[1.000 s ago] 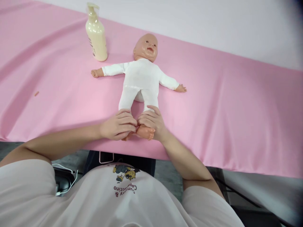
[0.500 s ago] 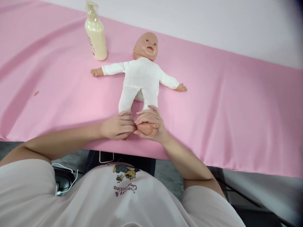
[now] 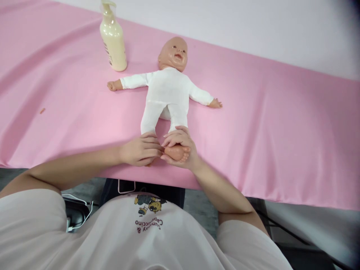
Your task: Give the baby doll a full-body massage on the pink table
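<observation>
A baby doll [image 3: 168,88] in a white suit lies on its back, arms spread, feet toward me. My right hand [image 3: 187,146] is closed round the doll's foot on the right, its sole [image 3: 176,152] and toes turned up to view. Over the doll's other lower leg lies my left hand [image 3: 142,150], fingers together and curved. Its fingertips reach the heel of the held foot. Most of the other foot is hidden beneath my left hand; only a small bit shows below it. My left thumb is hidden.
A pump bottle of pale yellow liquid [image 3: 114,43] stands beyond the doll's arm on the left. The pink cover [image 3: 267,131] has folds, and a small orange-brown piece [image 3: 42,110] lies on it at left. A white wall [image 3: 239,30] rises behind.
The foot in my right hand has shifted slightly to the right, and a little more of its sole shows. My left hand has hardly moved.
</observation>
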Demonstrator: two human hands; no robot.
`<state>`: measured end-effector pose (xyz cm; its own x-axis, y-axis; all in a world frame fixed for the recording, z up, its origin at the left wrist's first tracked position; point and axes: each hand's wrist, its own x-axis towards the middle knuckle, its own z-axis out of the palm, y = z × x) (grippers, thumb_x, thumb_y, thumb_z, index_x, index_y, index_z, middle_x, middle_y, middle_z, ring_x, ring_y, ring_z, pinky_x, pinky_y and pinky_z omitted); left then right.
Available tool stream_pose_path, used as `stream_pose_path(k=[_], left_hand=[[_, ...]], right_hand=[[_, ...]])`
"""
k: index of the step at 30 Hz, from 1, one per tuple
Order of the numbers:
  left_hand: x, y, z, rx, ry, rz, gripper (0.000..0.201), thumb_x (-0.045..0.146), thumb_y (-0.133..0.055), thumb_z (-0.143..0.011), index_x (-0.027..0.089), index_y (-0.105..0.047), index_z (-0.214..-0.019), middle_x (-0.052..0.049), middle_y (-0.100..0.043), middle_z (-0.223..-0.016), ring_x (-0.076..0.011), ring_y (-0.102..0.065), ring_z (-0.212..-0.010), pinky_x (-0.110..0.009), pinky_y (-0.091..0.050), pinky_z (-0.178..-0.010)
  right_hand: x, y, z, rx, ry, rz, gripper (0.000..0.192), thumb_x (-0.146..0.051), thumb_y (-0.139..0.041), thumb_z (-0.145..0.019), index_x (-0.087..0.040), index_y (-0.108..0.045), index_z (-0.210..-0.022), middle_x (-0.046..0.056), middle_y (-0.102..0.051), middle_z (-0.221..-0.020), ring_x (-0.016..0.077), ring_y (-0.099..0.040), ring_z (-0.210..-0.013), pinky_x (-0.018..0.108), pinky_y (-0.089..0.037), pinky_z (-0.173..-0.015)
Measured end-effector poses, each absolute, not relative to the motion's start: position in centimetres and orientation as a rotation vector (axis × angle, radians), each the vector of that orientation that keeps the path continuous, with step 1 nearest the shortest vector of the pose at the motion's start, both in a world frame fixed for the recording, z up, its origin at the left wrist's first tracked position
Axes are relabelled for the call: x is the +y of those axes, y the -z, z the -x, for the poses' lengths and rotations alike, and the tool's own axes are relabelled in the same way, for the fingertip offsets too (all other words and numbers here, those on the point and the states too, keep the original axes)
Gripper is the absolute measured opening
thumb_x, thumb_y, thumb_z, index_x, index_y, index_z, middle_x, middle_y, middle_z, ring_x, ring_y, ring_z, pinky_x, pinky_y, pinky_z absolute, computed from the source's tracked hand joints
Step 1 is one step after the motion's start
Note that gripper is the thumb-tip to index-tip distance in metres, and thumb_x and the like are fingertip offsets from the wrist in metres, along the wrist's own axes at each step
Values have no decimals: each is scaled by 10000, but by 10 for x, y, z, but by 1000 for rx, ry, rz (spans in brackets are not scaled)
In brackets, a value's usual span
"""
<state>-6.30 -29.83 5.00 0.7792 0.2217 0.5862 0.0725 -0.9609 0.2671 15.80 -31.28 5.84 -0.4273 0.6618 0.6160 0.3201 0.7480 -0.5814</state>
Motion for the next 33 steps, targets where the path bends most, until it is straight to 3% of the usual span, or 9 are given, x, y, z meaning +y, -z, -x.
stream_pose_path(k=[5, 10, 18, 24, 33], left_hand=[[-298, -49, 64, 246, -900, -2728, 254, 207, -423, -975, 198, -674, -1015, -115, -770, -1037, -206, -704, -1011, -411, -500, -1021], [-298, -47, 64, 261, -876, -2708, 263, 229, -420, -982, 204, -677, -1030, -117, -765, -1059, -212, -696, -1044, -421, -493, -1040], [-298, -49, 62, 186, -964, -2699, 262, 207, -410, -992, 190, -670, -1030, -114, -758, -974, -210, -686, -977, -414, -505, -989], [-297, -47, 63, 184, -920, -2640, 257, 241, -427, -1009, 204, -671, -1083, -113, -762, -1028, -203, -697, -1002, -409, -496, -1016], [-297, -47, 62, 184, -876, -2697, 275, 175, -424, -971, 194, -659, -1112, -117, -768, -1025, -207, -713, -983, -415, -509, -991]], right_hand=[[-313, -57, -158, -1998, -526, 656, 401, -411, -817, -752, -290, -477, -928, -32, -723, -846, 221, -719, -877, 495, -422, -1053], [-311, -54, -159, -2035, -524, 647, 448, -459, -814, -742, -291, -447, -937, -31, -700, -875, 208, -714, -846, 478, -414, -1053], [-312, -60, -159, -2054, -565, 588, 278, -420, -696, -812, -283, -487, -934, -16, -725, -867, 228, -715, -889, 475, -408, -1034], [-313, -64, -162, -2046, -633, 600, 193, -410, -616, -839, -274, -500, -914, -9, -744, -846, 239, -720, -909, 479, -402, -1042], [-318, -68, -160, -2033, -664, 609, 128, -367, -476, -937, -255, -534, -952, 3, -731, -820, 207, -715, -830, 470, -434, -1009]])
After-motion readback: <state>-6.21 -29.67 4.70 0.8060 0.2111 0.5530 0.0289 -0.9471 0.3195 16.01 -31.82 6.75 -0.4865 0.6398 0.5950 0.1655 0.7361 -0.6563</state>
